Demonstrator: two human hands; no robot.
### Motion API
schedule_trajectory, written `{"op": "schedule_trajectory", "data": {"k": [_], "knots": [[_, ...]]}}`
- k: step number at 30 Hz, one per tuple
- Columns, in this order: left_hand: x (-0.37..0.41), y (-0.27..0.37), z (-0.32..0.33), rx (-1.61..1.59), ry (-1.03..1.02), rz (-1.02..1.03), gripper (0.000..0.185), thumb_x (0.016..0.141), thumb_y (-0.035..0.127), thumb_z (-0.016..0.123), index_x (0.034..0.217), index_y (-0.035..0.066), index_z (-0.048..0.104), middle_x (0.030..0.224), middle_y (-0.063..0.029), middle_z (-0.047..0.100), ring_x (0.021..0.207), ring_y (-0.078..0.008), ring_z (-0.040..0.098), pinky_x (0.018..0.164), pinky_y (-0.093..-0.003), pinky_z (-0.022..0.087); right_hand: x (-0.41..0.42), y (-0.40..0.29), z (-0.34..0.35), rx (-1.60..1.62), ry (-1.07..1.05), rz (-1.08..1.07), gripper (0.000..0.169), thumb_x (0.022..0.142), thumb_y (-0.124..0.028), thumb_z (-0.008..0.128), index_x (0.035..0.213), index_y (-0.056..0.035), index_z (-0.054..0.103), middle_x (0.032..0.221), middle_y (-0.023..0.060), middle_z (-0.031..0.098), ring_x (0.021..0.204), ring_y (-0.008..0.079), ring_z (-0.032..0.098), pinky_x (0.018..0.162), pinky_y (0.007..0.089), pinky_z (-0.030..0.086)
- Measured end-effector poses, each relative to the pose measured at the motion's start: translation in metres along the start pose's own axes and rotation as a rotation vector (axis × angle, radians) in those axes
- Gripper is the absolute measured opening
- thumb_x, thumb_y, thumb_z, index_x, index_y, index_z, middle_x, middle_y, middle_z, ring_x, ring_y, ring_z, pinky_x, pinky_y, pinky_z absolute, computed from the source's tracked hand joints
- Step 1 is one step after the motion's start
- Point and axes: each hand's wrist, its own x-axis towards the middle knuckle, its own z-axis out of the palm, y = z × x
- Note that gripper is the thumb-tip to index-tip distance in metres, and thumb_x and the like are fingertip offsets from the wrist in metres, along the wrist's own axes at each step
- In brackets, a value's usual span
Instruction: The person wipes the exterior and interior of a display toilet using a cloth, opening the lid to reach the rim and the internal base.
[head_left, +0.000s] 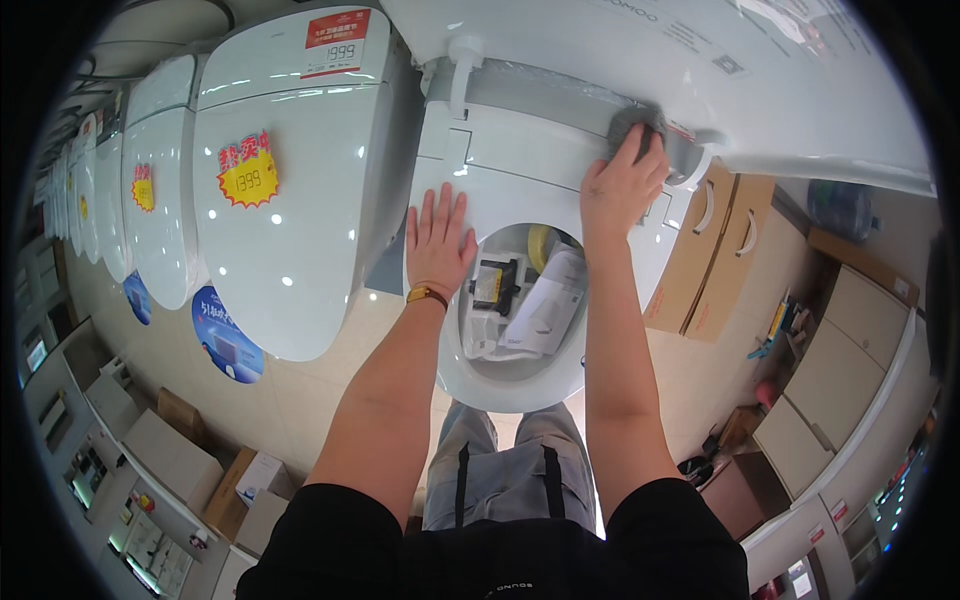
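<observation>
A white toilet stands before me, its large lid raised at the back. My right hand grips a grey cloth against the grey strip near the right lid hinge. Flat on the white surface left of the bowl opening lies my left hand, fingers somewhat apart and holding nothing. Inside the bowl are a white printed booklet, a black part with a yellow label, clear plastic wrapping and a yellow ring-shaped item, partly hidden.
A row of closed white toilets with price tags runs along the left. Two cardboard boxes with handles stand right of the toilet. Farther right are a large water bottle and beige cabinets. More boxes sit at lower left.
</observation>
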Motion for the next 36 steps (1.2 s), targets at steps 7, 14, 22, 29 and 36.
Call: {"op": "schedule_trajectory", "data": {"k": [7,14,22,29,36], "knots": [[0.001,0.001,0.003,-0.026,0.025,0.014,0.059,0.092,0.028,0.054,0.148,0.017,0.039,0.157,-0.0063,0.032,0.145,-0.0299,0.029,0.119,-0.0485,0.019,-0.012,-0.095,0.023,0.298,-0.038,-0.336,0.059,0.075,-0.007,0.062,0.133,-0.005,0.053,0.137,0.0116,0.047,0.123,0.0323,0.044,0.093,0.0441,0.04],[0.0,-0.001,0.003,-0.023,0.02,0.013,0.06,0.092,0.03,0.053,0.149,0.017,0.039,0.158,-0.0063,0.031,0.145,-0.0296,0.028,0.119,-0.0482,0.018,-0.006,-0.062,0.012,0.336,-0.114,-0.335,0.06,0.074,-0.01,0.066,0.133,-0.0109,0.054,0.14,0.0089,0.046,0.122,0.0312,0.045,0.097,0.0432,0.041],[0.001,0.0,0.001,-0.042,-0.021,-0.007,0.061,0.092,0.029,0.054,0.149,0.017,0.038,0.158,-0.0062,0.03,0.146,-0.0288,0.027,0.119,-0.0478,0.018,0.002,0.052,-0.007,-0.092,0.0,0.002,0.072,0.076,-0.012,0.066,0.141,-0.0006,0.039,0.144,0.0213,0.037,0.121,0.0388,0.04,0.102,0.0479,0.039],[0.0,-0.001,0.0,-0.041,-0.007,0.0,0.061,0.091,0.029,0.055,0.149,0.017,0.038,0.159,-0.0059,0.029,0.146,-0.0286,0.027,0.119,-0.0482,0.018,-0.004,-0.009,0.011,0.011,0.009,0.072,0.076,0.075,-0.012,0.066,0.143,0.0003,0.036,0.144,0.0237,0.033,0.123,0.0391,0.038,0.101,0.0482,0.038],[0.001,0.001,-0.001,-0.021,-0.016,0.004,0.061,0.092,0.032,0.054,0.149,0.017,0.038,0.158,-0.006,0.029,0.146,-0.0295,0.026,0.119,-0.0494,0.018,-0.027,-0.08,0.017,0.382,-0.122,-0.27,0.064,0.074,-0.011,0.068,0.135,-0.0101,0.051,0.139,0.0117,0.043,0.12,0.0332,0.044,0.095,0.0444,0.039]]}}
